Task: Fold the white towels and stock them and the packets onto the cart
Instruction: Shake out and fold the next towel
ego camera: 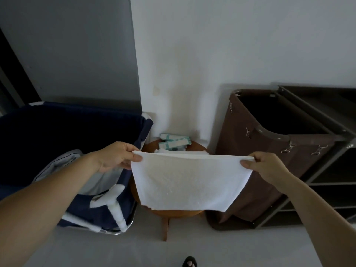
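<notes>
Holding white towel [190, 180] stretched flat between left hand [115, 157] and right hand [267, 166], each pinching a top corner, thumb in front. Hanging above the round wooden worktop [177, 213], hiding its near edge. Behind, at the far edge, packets [174, 142] atop folded towels [192, 151].

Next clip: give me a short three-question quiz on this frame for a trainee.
1. True or false: the left hand and right hand both pinch the white towel at its top corners.
2. Where do the packets lie? A) on the round wooden stool B) in the blue hamper C) on the floor
3. Fill in: the brown laundry bag stands on the person's ____ side.
Key: 1 true; 2 A; 3 right.
</notes>
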